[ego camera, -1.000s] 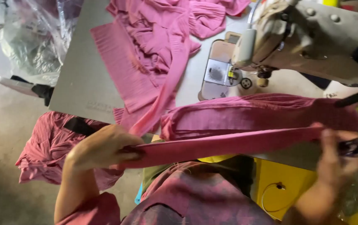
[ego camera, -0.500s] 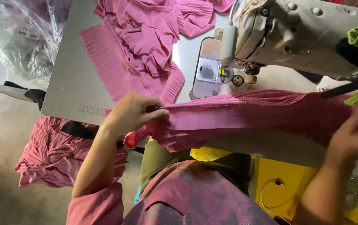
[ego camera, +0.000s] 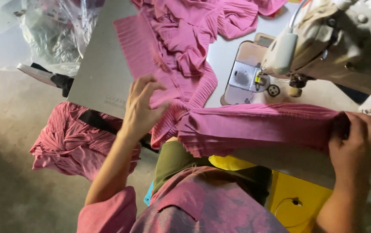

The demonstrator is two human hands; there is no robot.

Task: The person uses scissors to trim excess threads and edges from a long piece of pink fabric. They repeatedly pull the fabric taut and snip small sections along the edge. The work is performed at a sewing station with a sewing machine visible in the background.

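Observation:
A long strip of pink pleated fabric (ego camera: 259,125) stretches across the front edge of the sewing table (ego camera: 99,82). My left hand (ego camera: 142,108) pinches its bunched left end, fingers partly spread over the cloth. My right hand (ego camera: 354,146) grips the strip's right end near the table's right side. More pink pleated fabric (ego camera: 181,43) lies heaped on the table behind the strip. The sewing machine (ego camera: 332,43) stands at the upper right, its needle area (ego camera: 295,84) just beyond the strip.
A pile of pink fabric (ego camera: 73,138) hangs below the table's left edge above the concrete floor. Clear plastic bags (ego camera: 51,30) sit at the upper left. A yellow panel (ego camera: 298,190) with a cable shows under the table.
My left hand has moved up and right, gathering the strip's left end onto the table. The strip went from a flat, taut band to a wider bunched fold. My right hand shifted slightly.

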